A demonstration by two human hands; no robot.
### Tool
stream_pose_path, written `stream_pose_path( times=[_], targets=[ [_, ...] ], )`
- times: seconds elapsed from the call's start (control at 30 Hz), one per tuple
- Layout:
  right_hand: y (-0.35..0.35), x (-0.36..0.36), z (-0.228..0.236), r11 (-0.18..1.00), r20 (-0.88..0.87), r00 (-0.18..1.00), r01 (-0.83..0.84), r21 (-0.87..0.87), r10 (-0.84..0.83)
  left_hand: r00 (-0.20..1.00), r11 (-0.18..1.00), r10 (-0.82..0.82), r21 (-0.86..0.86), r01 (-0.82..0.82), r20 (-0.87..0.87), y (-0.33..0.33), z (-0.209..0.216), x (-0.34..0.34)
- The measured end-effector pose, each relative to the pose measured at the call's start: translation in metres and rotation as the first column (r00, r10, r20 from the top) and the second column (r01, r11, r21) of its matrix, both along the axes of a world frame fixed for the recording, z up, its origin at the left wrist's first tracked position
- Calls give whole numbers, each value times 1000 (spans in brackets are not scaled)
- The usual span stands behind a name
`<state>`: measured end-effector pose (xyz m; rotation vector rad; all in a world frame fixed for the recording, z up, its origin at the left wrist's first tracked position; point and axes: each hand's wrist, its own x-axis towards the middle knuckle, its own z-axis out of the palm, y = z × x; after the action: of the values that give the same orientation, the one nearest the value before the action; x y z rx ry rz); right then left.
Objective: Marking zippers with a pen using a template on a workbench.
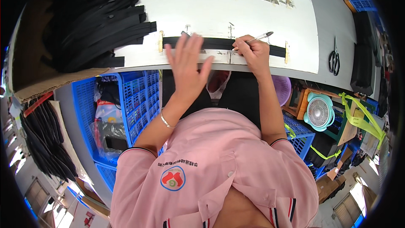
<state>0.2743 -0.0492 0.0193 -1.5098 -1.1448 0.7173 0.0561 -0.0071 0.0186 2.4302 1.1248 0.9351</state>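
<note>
The left hand (185,65) is open, fingers spread over a black strip (219,44) on the white board's (261,19) near side; the right hand (255,55) grips a pen (260,37) by the strip

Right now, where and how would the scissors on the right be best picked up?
I'd take the scissors by their black loops, coming from the person's side: loops face the person, blades point away. The right hand is nearer, but holds a pen.
</note>
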Motion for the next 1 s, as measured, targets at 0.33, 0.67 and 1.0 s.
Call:
stream_pose_path(
  times=[0.33,0.67,1.0],
  targets=[
    [1,-2,2,999,12,1000,24,-27,-23,999,996,29,-81,-32,-42,7,7,-14],
    [6,-10,20,992,-69,997,30,-126,-39,987,993,104,-39,-109,-125,9,-8,-40],
    [73,-80,17,976,382,915,-183,116,127,990,994,105,-31,-108,-95,12,-6,-40]
  ],
)
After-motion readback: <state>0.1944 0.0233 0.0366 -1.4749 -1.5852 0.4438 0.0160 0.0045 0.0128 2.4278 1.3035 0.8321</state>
